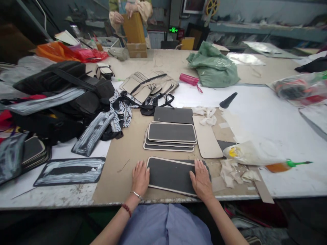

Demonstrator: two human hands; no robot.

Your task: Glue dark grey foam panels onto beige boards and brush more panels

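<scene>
Directly in front of me a dark grey rectangular panel [171, 175] with a pale border lies at the table's front edge, over another dark piece that shows along its right side. My left hand [140, 177] rests flat at the panel's left end, fingers stretched out. At the right end my right hand [201, 180] lies on the panel with its fingers extended. Just beyond is a small stack of similar bordered panels [171, 132]. Behind that stack sits a plain dark panel [173, 115], and a beige board [206, 137] lies to its right.
Panels smeared with white [70, 171] and a heap of black bags [58, 92] fill the left. Right of me are a plastic bag [255, 153] and a green-tipped bottle [279, 166]. Farther back are beige pieces [143, 90] and a green bag [214, 68]. A person [131, 20] handles a cardboard box.
</scene>
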